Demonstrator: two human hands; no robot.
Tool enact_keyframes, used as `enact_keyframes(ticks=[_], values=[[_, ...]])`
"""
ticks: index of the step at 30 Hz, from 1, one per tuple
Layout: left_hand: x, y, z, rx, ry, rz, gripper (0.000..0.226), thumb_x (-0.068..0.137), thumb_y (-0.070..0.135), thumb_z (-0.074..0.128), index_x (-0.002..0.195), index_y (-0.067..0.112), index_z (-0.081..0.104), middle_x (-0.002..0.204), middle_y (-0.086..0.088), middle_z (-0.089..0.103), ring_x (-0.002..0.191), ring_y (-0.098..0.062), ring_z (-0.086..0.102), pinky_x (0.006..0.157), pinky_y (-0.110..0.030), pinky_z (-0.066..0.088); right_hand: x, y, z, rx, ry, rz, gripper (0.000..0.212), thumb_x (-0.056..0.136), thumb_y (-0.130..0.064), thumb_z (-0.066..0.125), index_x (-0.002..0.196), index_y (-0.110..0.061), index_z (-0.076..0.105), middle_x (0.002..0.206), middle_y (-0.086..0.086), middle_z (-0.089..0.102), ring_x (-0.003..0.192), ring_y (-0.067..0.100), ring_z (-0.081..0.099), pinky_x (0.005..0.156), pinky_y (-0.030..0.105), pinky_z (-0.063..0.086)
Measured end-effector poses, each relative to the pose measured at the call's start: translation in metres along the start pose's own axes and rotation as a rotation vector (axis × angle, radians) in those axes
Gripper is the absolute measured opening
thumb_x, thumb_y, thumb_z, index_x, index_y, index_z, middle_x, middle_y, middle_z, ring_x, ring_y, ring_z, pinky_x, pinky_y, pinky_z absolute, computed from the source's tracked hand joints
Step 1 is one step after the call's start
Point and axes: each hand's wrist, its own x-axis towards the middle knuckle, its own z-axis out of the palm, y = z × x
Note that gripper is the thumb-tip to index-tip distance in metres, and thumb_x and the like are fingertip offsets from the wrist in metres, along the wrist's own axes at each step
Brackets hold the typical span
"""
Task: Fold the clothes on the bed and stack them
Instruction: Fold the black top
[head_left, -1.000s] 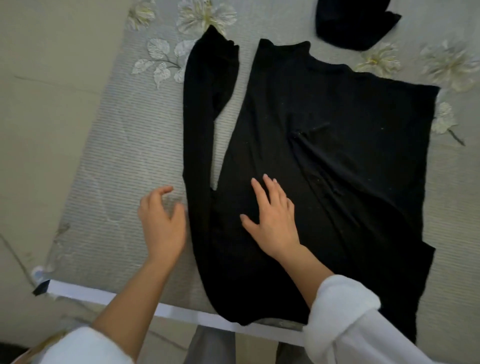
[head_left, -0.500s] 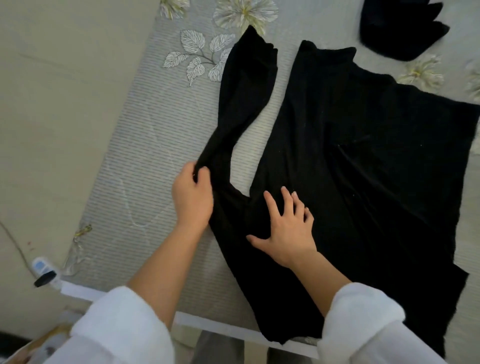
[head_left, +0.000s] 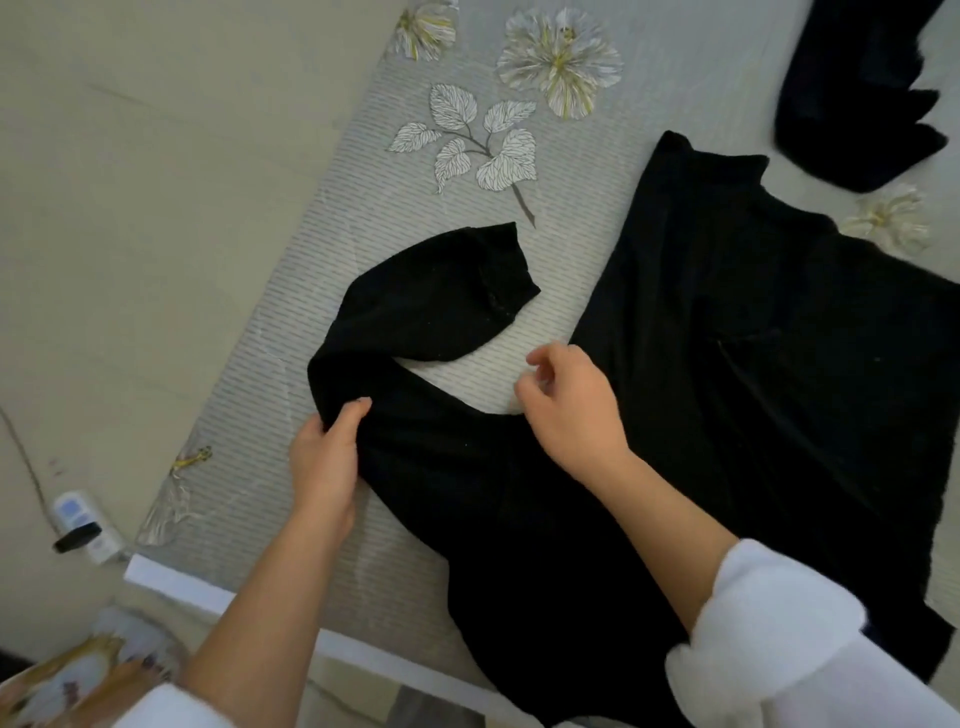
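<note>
- Left hand (head_left: 324, 457) grips the sleeve (head_left: 431, 296) of the black knit top (head_left: 753, 389), bent inward;
- right hand (head_left: 571, 405) loosely curled, holding nothing;
- body unfolded, it seems; 1 other dark garment (head_left: 852, 104) lies beyond, nothing stacked.

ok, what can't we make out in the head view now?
Head view:
Black garment: right side and hem cut by frame edges, part behind the right forearm.
Second dark garment: cut by the top edge; type unclear.
Right hand: fingertips blurred; pinch or empty, cannot tell.
White device on the floor: too small to identify.
</note>
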Motion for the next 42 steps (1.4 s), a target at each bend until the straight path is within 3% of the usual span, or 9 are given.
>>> enact_keyframes(ticks=[6, 9, 14, 19, 23, 28, 34, 38, 42], values=[[-0.008, -0.001, -0.011, 0.085, -0.168, -0.025, 0.042, 0.062, 0.026, 0.08, 0.101, 0.026, 0.067, 0.099, 0.003, 0.074, 0.096, -0.016, 0.069, 0.087, -0.037, 0.052, 0.07, -0.053, 0.029, 0.706, -0.054, 0.545, 0.026, 0.085, -0.026, 0.068, 0.091, -0.002, 0.06, 0.082, 0.015, 0.066, 0.07, 0.026, 0.066, 0.076, 0.041, 0.057], [-0.012, 0.003, -0.012, 0.116, -0.219, -0.023, 0.037, 0.072, 0.01, 0.078, 0.105, 0.02, 0.066, 0.1, -0.001, 0.073, 0.096, -0.017, 0.069, 0.087, -0.038, 0.053, 0.085, -0.07, 0.015, 0.829, 0.042, 0.411, 0.017, 0.082, -0.01, 0.065, 0.075, -0.011, 0.049, 0.081, 0.018, 0.056, 0.074, 0.026, 0.058, 0.078, 0.044, 0.053], [-0.031, 0.015, -0.004, 0.157, -0.216, 0.154, 0.05, 0.073, -0.006, 0.073, 0.108, 0.023, 0.055, 0.095, -0.005, 0.071, 0.082, -0.013, 0.07, 0.061, -0.018, 0.053, 0.085, -0.081, -0.071, 1.1, 0.228, 0.156, 0.019, 0.081, -0.003, 0.058, 0.068, -0.015, 0.05, 0.064, 0.002, 0.057, 0.063, 0.015, 0.059, 0.051, 0.024, 0.048], [-0.086, 0.015, 0.028, 0.378, -0.335, 0.481, 0.062, 0.072, -0.001, 0.074, 0.11, 0.043, 0.052, 0.088, 0.007, 0.063, 0.076, -0.006, 0.064, 0.066, -0.014, 0.05, 0.055, -0.01, -0.167, 1.249, 0.267, 0.08, 0.017, 0.084, -0.003, 0.05, 0.1, -0.009, 0.047, 0.082, 0.004, 0.053, 0.076, 0.017, 0.057, 0.06, 0.026, 0.048], [-0.135, -0.018, 0.071, 0.865, -0.653, 0.897, 0.062, 0.073, 0.017, 0.064, 0.126, 0.043, 0.042, 0.099, 0.024, 0.05, 0.091, 0.006, 0.049, 0.08, -0.007, 0.038, 0.025, 0.084, -0.218, 1.362, 0.454, 0.227, 0.02, 0.09, -0.015, 0.052, 0.109, -0.01, 0.056, 0.082, -0.001, 0.065, 0.079, 0.013, 0.065, 0.069, 0.024, 0.052], [-0.154, -0.095, 0.099, 1.559, -0.72, 0.914, 0.07, 0.091, 0.02, 0.047, 0.15, 0.029, 0.01, 0.138, 0.007, 0.037, 0.127, -0.017, 0.03, 0.104, -0.033, 0.029, -0.019, 0.205, -0.188, 0.767, 0.534, 0.904, 0.038, 0.088, -0.026, 0.059, 0.124, -0.015, 0.052, 0.114, 0.006, 0.058, 0.102, 0.02, 0.058, 0.087, 0.035, 0.05], [-0.161, -0.135, 0.098, 1.506, -0.61, 0.758, 0.059, 0.094, 0.024, 0.046, 0.149, 0.028, 0.024, 0.119, 0.008, 0.048, 0.106, -0.009, 0.05, 0.082, -0.022, 0.045, -0.016, 0.221, -0.144, 0.255, 0.427, 0.478, 0.055, 0.078, -0.047, 0.071, 0.115, -0.011, 0.052, 0.118, 0.009, 0.054, 0.097, 0.02, 0.051, 0.085, 0.03, 0.042], [-0.164, -0.146, 0.098, 1.475, -0.583, 0.707, 0.063, 0.093, 0.024, 0.048, 0.149, 0.036, 0.02, 0.101, 0.013, 0.042, 0.086, -0.003, 0.047, 0.063, -0.014, 0.038, 0.009, 0.205, -0.127, -0.326, 0.385, 0.243, 0.07, 0.077, -0.055, 0.067, 0.12, -0.004, 0.046, 0.124, 0.016, 0.046, 0.117, 0.033, 0.043, 0.091, 0.044, 0.042], [-0.164, -0.149, 0.098, 1.457, -0.547, 0.687, 0.063, 0.092, 0.026, 0.051, 0.147, 0.041, 0.024, 0.093, 0.014, 0.038, 0.069, -0.003, 0.041, 0.049, -0.013, 0.03, 0.029, 0.206, -0.141, -0.069, 0.157, 0.411, 0.032, 0.081, -0.03, 0.069, 0.098, -0.005, 0.056, 0.101, 0.015, 0.059, 0.09, 0.029, 0.06, 0.069, 0.032, 0.047]])
